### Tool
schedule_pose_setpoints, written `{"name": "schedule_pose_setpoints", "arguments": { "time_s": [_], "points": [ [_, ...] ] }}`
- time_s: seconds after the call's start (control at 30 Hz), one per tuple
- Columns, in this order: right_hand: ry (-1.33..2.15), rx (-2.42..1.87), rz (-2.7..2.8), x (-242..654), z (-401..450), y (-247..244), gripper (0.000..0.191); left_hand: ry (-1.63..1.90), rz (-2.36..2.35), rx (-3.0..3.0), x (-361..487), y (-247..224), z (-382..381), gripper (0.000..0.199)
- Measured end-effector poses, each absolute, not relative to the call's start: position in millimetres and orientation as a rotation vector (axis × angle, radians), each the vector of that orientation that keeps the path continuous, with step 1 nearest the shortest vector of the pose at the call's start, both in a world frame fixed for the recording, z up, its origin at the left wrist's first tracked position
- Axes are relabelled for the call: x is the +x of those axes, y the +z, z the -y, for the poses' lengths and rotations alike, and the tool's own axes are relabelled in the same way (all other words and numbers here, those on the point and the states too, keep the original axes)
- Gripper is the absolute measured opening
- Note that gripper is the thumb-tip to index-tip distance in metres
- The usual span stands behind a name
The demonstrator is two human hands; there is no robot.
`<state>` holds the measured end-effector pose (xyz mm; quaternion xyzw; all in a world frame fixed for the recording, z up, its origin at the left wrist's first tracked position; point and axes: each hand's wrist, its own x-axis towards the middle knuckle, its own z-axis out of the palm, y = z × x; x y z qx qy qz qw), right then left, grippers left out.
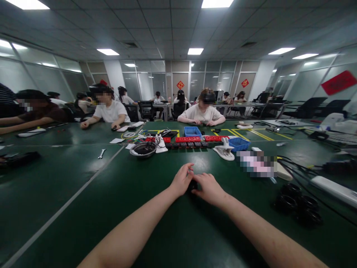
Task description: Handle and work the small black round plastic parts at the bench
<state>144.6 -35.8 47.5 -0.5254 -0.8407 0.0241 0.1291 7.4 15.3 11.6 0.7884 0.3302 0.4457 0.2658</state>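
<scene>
Near the middle of the green table (134,208), my left hand (182,179) and my right hand (209,188) come together around a small black object (193,185). Its shape is mostly hidden by my fingers. The right hand has its thumb and fingers curled about the object from the right. On the other side, my left fingers are bent and pressed together against it, with the index finger raised toward the right hand. Several black ring-shaped parts (287,202) lie in a cluster at the right.
Ahead are a bowl of black cable (143,149), white stands (224,149), red and black strips (189,139) and blue trays (238,143). A wrench (102,153) lies left. Cables and a white power strip (337,190) are right. People sit across the table.
</scene>
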Motion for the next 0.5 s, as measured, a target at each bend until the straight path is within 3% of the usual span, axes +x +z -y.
{"name": "schedule_pose_setpoints", "arguments": {
  "time_s": [0.1,0.17,0.27,0.5],
  "points": [
    [0.317,-1.434,2.344,158.8,26.7,33.4,0.076,1.004,-0.847,2.137,-10.1,20.1,-28.6,0.053],
    [0.527,-1.412,2.280,170.8,18.9,24.1,0.086,0.782,-0.848,2.168,-19.9,25.2,-34.3,0.064],
    [0.732,-1.368,2.266,183.5,5.6,14.4,0.077,0.551,-0.853,2.203,-25.9,29.7,-36.1,0.072],
    [0.748,-1.191,2.420,178.0,-13.2,9.6,0.049,0.541,-0.826,2.235,-16.0,30.0,-28.9,0.052]
  ]
}}
